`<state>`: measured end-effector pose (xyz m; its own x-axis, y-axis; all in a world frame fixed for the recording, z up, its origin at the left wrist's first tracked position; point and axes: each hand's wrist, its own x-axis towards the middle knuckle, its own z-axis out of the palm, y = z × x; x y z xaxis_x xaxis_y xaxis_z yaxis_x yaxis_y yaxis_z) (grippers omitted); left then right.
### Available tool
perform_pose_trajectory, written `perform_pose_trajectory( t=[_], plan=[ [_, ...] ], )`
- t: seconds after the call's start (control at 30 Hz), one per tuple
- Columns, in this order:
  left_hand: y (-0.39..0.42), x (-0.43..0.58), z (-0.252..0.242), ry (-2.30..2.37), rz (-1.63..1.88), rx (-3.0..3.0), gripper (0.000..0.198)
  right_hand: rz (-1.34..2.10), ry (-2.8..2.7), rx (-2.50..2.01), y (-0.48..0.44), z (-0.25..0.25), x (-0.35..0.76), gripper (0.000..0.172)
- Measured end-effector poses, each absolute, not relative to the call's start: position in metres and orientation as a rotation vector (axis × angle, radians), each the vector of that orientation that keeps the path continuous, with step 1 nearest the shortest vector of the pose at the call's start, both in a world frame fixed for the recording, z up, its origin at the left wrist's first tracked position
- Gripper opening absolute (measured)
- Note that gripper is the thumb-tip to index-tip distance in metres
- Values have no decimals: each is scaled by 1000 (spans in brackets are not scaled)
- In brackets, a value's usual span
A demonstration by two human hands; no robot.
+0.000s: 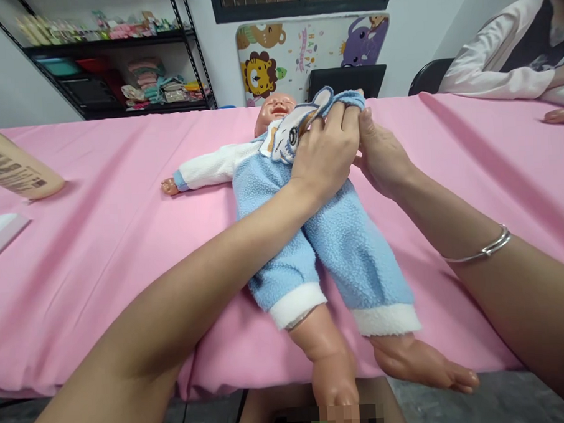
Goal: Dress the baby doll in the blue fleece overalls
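Note:
A baby doll [277, 105] lies on its back on the pink-covered table [124, 243], its head away from me and its feet at the near edge. It wears a fleece romper [363, 251] with light blue trousers, white leg cuffs and an animal face on the chest. My left hand [328, 147] reaches across the doll, fingers curled over the sleeve with the blue cuff [349, 99] on the right side. Close against it, my right hand [385, 157] grips the same sleeve from the outer side, its fingertips partly hidden. The doll's other arm [214, 167] lies stretched out, sleeved in white.
A cream bottle [16, 164] and a white object's corner [3, 236] are at the left. Behind the table stand a shelf rack [116, 44], a black chair back [346, 83] and a cartoon board [298, 55]. A person in a white sleeve [494, 52] sits at the right.

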<state>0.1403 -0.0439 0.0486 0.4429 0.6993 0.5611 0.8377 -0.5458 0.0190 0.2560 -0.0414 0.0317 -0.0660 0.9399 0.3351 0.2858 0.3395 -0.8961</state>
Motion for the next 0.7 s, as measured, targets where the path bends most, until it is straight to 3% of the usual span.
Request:
perform_pose_trajectory(
  t=[0.23, 0.7],
  plan=[
    [-35, 141, 44, -1335, -819, -2570, 34, 917, -1319, -1039, -35, 30, 266, 22],
    [-16, 138, 40, -1141, -972, -2873, 29, 919, -1215, -968, -19, 16, 281, 33]
  ],
)
